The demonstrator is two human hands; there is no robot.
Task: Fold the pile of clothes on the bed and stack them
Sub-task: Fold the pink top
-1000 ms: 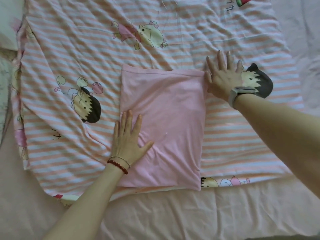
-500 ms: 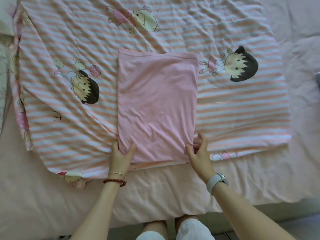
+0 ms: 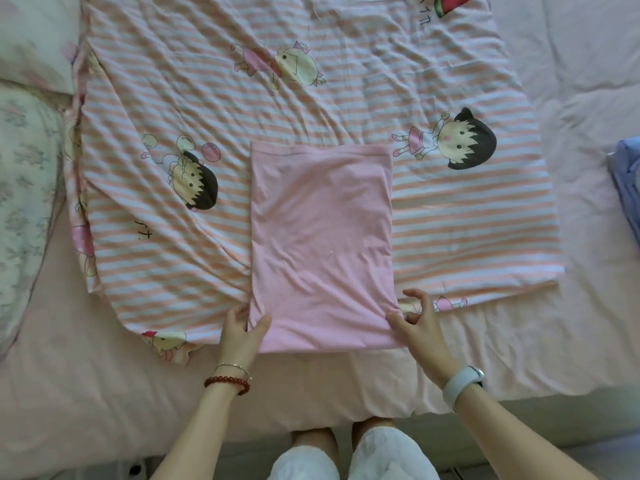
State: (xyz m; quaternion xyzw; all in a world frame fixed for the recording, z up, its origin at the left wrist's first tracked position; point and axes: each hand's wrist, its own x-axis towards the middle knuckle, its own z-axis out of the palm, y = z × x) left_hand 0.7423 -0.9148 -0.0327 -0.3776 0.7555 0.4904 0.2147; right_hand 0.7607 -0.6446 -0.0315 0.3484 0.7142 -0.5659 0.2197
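While the folded pink garment (image 3: pixel 322 244) lies on a striped cartoon blanket (image 3: pixel 460 230) spread over the pink bed (image 3: pixel 588 323), the left hand (image 3: pixel 240 332) and right hand (image 3: pixel 420 323) pinch its near corners.

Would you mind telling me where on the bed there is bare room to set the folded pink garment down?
Bare pink sheet lies right of the striped blanket, below the blue clothes. Another patch lies left of the left hand, below the blanket. It is crowded where both hands grip the pink garment; right hand.
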